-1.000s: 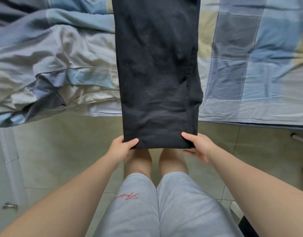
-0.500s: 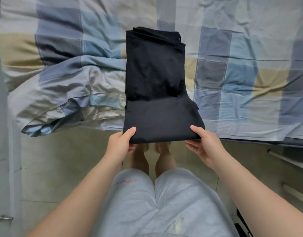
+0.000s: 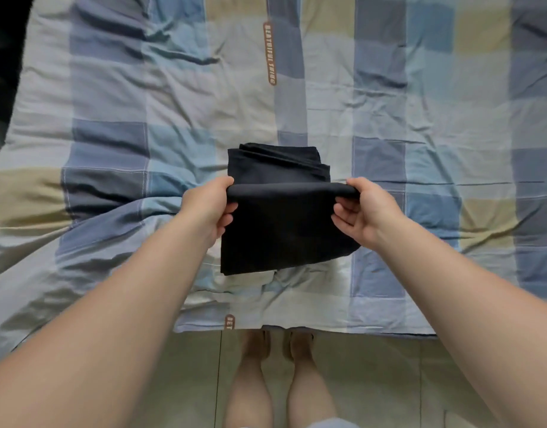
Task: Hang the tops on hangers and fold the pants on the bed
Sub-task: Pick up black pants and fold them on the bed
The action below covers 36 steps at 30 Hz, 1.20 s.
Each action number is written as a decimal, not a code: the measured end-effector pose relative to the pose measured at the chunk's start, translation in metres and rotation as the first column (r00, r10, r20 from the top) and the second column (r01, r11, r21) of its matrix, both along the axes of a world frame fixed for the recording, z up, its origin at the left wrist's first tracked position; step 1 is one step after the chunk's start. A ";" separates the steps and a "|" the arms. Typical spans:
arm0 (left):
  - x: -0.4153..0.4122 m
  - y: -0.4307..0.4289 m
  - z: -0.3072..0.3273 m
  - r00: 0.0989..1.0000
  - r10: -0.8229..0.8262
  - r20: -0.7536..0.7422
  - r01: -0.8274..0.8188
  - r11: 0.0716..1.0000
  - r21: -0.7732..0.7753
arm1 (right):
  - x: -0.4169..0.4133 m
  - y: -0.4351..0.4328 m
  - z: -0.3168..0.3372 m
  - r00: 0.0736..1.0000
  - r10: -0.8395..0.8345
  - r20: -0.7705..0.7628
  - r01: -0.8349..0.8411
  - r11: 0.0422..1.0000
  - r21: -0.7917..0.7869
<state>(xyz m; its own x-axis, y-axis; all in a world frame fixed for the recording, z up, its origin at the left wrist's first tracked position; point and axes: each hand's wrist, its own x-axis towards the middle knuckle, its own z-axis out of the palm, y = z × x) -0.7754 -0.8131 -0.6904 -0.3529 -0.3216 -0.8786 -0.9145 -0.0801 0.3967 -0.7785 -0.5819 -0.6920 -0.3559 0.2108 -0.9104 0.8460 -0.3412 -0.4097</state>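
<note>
Now the pants (image 3: 284,230), which hung over the edge of the bed (image 3: 111,118) a second ago, lie doubled on it, left hand (image 3: 209,208) and right hand (image 3: 366,211) each keeping a pinching grip on the raised fold, so folding appears nearly complete.

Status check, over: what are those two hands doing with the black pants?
Hands: left hand and right hand each pinch an end of the raised fold. Item: black pants, half-folded on the checked bedsheet. Nothing seen in the fold's path.
</note>
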 end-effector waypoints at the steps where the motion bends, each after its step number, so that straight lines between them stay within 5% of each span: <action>1: -0.014 0.000 -0.003 1.000 0.004 0.009 -0.004 1.000 0.004 | -0.013 -0.002 -0.006 1.000 -0.007 0.004 0.007 1.000 -0.007; 8: -0.095 0.010 -0.056 0.986 0.150 -0.076 -0.150 0.989 0.007 | -0.088 -0.012 -0.066 0.998 -0.051 -0.042 0.049 0.997 -0.057; 11: -0.104 0.022 -0.101 0.958 -0.007 -0.285 -0.026 0.993 -0.113 | -0.098 -0.019 -0.102 0.973 0.175 -0.151 -0.166 0.984 0.071; 13: -0.086 0.025 -0.143 0.817 -0.497 -0.291 0.357 0.834 -0.421 | -0.086 -0.020 -0.140 0.829 0.520 -0.203 -0.439 0.832 0.339; 14: -0.072 0.025 -0.162 0.654 -0.740 -0.156 0.554 0.609 -0.567 | -0.075 -0.019 -0.161 0.669 0.729 -0.147 -0.590 0.641 0.490; 15: -0.058 0.023 -0.180 0.489 -0.872 -0.019 0.653 0.381 -0.654 | -0.062 -0.017 -0.182 0.475 0.880 -0.024 -0.690 0.389 0.610; 16: -0.046 0.021 -0.195 0.398 -0.916 0.057 0.673 0.249 -0.697 | -0.050 -0.017 -0.199 0.325 0.942 0.088 -0.704 0.178 0.688; 17: -0.038 0.019 -0.211 0.362 -0.929 0.076 0.653 0.195 -0.732 | -0.040 -0.019 -0.215 0.254 0.956 0.146 -0.676 0.068 0.734; 23: -0.036 0.012 -0.270 0.336 -0.942 0.023 0.488 0.153 -0.859 | -0.025 -0.031 -0.280 0.312 0.931 0.187 -0.470 -0.020 0.882; 27: -0.031 0.010 -0.263 0.328 -0.943 0.053 0.528 0.137 -0.838 | -0.022 -0.033 -0.272 0.282 0.945 0.167 -0.538 0.011 0.843; 30: -0.036 0.009 -0.245 0.343 -0.939 0.017 0.560 0.190 -0.807 | -0.031 -0.026 -0.251 0.321 0.944 0.075 -0.563 0.127 0.817; 36: -0.028 0.024 -0.208 0.761 -0.636 -0.130 0.404 0.621 -0.672 | -0.022 0.010 -0.230 0.733 0.663 -0.151 -0.491 0.669 0.559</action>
